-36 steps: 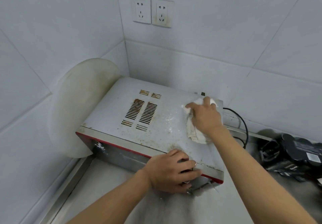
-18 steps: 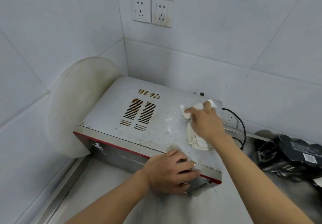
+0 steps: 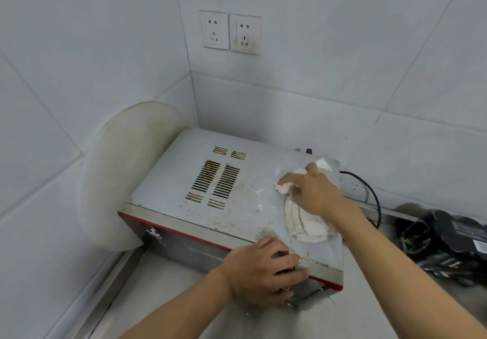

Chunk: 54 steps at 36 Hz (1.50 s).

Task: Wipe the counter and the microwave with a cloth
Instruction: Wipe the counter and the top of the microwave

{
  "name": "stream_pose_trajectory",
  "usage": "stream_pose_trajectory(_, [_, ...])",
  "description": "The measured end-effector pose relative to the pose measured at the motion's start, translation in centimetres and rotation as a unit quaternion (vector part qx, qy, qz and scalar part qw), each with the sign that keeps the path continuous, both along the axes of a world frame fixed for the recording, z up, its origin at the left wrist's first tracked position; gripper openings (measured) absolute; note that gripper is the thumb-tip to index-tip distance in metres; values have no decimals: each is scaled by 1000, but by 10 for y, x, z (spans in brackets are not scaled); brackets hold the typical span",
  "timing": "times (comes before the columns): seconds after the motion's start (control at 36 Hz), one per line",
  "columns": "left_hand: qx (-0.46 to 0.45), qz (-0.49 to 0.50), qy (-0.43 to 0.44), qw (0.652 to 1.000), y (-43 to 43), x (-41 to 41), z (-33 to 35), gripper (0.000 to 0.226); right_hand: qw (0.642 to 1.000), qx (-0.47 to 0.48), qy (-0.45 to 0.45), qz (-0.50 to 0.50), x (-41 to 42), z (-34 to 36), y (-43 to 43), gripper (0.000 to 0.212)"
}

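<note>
Currently, right hand [image 3: 315, 193] fingers clutch a crumpled white cloth [image 3: 307, 226] on the slotted metal microwave [image 3: 168, 186]; left hand [image 3: 263, 271] fingers grip its front edge.

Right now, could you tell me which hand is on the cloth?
The right hand, holding the cloth on the microwave top; the left hand grips the front edge.

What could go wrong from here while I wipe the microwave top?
Specks lie right beside the vent slots; a leftward stroke of the cloth under the right hand could sweep grit into them. The cloth sits near the right edge of the microwave, so debris may fall onto the black cord.
</note>
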<state>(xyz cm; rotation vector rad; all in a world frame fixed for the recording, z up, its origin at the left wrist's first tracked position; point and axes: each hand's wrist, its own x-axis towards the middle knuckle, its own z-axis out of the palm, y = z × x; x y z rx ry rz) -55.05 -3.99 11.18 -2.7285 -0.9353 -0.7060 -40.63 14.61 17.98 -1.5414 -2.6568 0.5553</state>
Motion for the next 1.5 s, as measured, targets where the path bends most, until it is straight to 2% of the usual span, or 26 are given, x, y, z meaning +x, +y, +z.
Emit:
stream_pose_trajectory(0.11, [1,-5,-17,1000,3,1,-5,37,995,74,34,-56,-6,-5,-1,36])
stream_pose_trajectory(0.22, [-3,1,-2,1000,3,0,-6,39,989,106,15,-99,-29,0,1,39])
stream_pose_trajectory(0.31, [-1,2,1,1000,2,0,-5,40,993,92,8,-74,-25,4,-2,40])
stream_pose_trajectory(0.44, [19,1,-8,1000,3,0,-5,39,996,74,19,49,1,1,-36,37])
stream_pose_trajectory(0.5, [17,2,-16,1000,3,1,-4,38,995,84,32,54,8,-4,-42,36])
stream_pose_trajectory(0.69, [0,8,7,1000,1,0,-2,40,991,101,21,-83,-35,0,7,38])
stream_pose_trajectory(0.78, [-13,11,17,1000,0,1,-1,41,990,96,5,-99,-47,4,14,41])
stream_pose_trajectory(0.86, [-11,7,11,1000,-1,0,0,42,995,88,-2,-56,-39,3,6,45])
stream_pose_trajectory(0.97, [11,1,-3,1000,1,1,-2,40,995,77,21,51,-13,-2,-18,38])
stream_pose_trajectory(1.03, [16,3,-4,1000,2,1,-4,39,994,74,47,70,-4,-6,-19,35])
stream_pose_trajectory(1.08, [16,7,-2,1000,3,1,-5,39,994,78,58,50,-7,-6,-7,34])
stream_pose_trajectory(1.17, [15,13,-5,1000,2,1,-5,39,992,103,60,-35,-27,-4,11,35])
stream_pose_trajectory(1.25, [10,14,1,1000,0,2,-4,38,989,112,29,-92,-41,-1,12,40])
stream_pose_trajectory(1.31, [8,14,-2,1000,0,2,-3,38,991,110,14,-80,-41,0,2,43])
stream_pose_trajectory(1.5, [22,14,-27,999,2,3,-4,35,993,78,68,53,7,-8,-47,30])
